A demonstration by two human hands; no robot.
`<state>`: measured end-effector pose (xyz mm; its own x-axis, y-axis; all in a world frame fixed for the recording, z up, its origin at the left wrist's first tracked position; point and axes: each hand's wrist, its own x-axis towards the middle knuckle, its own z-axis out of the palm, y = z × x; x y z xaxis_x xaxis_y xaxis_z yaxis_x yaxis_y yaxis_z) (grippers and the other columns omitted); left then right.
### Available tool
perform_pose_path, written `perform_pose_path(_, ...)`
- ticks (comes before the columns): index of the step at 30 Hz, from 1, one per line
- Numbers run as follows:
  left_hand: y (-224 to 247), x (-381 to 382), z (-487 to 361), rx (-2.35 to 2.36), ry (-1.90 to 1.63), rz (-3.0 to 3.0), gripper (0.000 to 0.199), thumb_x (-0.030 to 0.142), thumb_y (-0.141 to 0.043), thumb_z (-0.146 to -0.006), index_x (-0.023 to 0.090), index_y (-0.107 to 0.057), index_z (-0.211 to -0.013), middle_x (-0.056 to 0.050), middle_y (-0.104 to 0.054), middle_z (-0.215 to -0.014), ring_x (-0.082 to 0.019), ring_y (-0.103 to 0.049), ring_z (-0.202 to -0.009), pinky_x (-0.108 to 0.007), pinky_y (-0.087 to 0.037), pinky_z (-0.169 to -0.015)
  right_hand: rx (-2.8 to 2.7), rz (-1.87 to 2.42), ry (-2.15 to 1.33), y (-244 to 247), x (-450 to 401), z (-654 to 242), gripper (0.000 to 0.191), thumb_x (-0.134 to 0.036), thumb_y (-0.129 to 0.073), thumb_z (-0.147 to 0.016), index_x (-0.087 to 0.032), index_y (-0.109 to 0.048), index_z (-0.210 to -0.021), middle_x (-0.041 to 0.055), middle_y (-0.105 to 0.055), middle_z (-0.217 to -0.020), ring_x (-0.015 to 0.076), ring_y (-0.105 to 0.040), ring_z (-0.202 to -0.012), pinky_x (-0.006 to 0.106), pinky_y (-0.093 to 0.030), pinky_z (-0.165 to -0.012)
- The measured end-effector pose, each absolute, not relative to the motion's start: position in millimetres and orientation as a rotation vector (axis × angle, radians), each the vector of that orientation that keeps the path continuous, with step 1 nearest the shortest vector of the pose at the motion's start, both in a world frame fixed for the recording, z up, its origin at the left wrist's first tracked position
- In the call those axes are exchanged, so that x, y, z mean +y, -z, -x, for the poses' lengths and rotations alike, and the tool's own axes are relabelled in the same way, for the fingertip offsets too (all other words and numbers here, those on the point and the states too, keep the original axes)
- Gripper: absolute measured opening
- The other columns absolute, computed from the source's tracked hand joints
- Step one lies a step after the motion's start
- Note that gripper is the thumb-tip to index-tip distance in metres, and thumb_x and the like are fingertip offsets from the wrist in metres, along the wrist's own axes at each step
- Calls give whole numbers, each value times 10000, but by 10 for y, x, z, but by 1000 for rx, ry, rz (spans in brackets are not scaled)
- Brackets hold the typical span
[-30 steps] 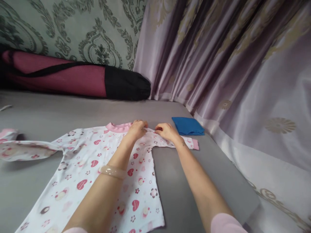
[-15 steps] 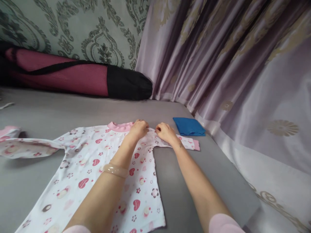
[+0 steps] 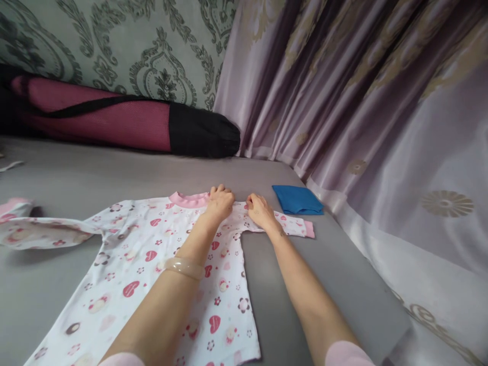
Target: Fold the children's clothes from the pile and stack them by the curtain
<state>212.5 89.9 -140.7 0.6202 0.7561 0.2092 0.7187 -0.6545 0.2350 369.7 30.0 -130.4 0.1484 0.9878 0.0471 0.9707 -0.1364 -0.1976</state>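
A white long-sleeved shirt (image 3: 152, 274) with pink and red hearts, flowers and a pink collar is spread on the grey surface. Beside the collar, my left hand (image 3: 221, 202) has its fingers curled on the shoulder edge, gripping the fabric. My right hand (image 3: 261, 211) pinches the top of the right-side sleeve, a short way from the left hand. That sleeve ends in a pink cuff (image 3: 309, 229) and lies out to the right. Bent and partly raised folds show in the left-side sleeve (image 3: 49, 233). The fingertips of both hands are partly hidden.
A folded blue cloth (image 3: 297, 200) lies just beyond the right-side sleeve. At the back, a long pink and black bag (image 3: 114, 122) rests against the patterned wall. Lilac curtains (image 3: 343, 127) hang along the right edge of the grey surface (image 3: 290, 284).
My left hand has shifted very slightly, its fingers a little more lifted and bent. My right hand has barely moved. The shirt lies almost the same.
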Motion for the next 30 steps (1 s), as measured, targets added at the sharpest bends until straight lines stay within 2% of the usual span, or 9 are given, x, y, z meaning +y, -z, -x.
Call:
perform_pose_path(7,1273,964,-1955,1288,-372,-2696,233,145,-521,-822,195,-733,-906,-124,-685,-1074,-301,-505,-1064,-421,-355,-867,-1930,2217,-88,1357,291,-3695,215,-199,-406,-956,-204,-611,-1021,94,-662,-1075,235,-562,-1045,317,-398,-847)
perform_pose_path(11,1259,966,-1930,1275,-285,-2695,260,108,-499,-791,178,-742,-853,-131,-710,-983,-303,-537,-1028,-434,-351,-869,-1945,2196,-68,1378,283,-3702,202,-192,-413,-957,-200,-606,-1017,93,-660,-1069,234,-559,-1030,318,-393,-853)
perform_pose_path(17,1363,968,-1965,1312,-450,-2669,233,157,-495,-789,176,-727,-776,-128,-719,-905,-290,-551,-993,-448,-330,-882,-1927,2179,-64,1346,229,-3684,196,-184,-411,-962,-203,-599,-1012,83,-655,-1070,227,-551,-1044,306,-389,-840)
perform_pose_path(20,1383,955,-1978,1335,-493,-2711,277,193,-440,-865,139,-712,-863,-166,-693,-968,-319,-532,-1018,-459,-340,-851,-1900,2206,-51,1357,221,-3667,210,-167,-391,-971,-187,-584,-1051,93,-651,-1063,231,-559,-1033,310,-391,-829)
perform_pose_path(22,1386,931,-1997,1382,-481,-2725,298,159,-402,-888,107,-687,-958,-194,-668,-1028,-339,-519,-1042,-460,-346,-835,-1901,2221,-15,1390,229,-3660,217,-153,-385,-973,-171,-573,-1079,105,-651,-1053,236,-560,-1024,318,-389,-834)
perform_pose_path(26,1407,885,-2043,1487,-386,-2711,302,67,-415,-848,95,-645,-1042,-210,-645,-1080,-342,-514,-1068,-449,-354,-839,-1932,2217,76,1489,263,-3659,201,-133,-422,-961,-159,-574,-1090,116,-648,-1080,249,-544,-1034,338,-375,-869)
perform_pose_path(30,1405,886,-2060,1470,-404,-2712,302,63,-424,-852,122,-642,-1053,-182,-657,-1073,-329,-529,-1057,-434,-365,-829,-1919,2227,114,1543,299,-3673,190,-159,-450,-965,-164,-591,-1092,117,-641,-1094,252,-541,-1030,343,-375,-872)
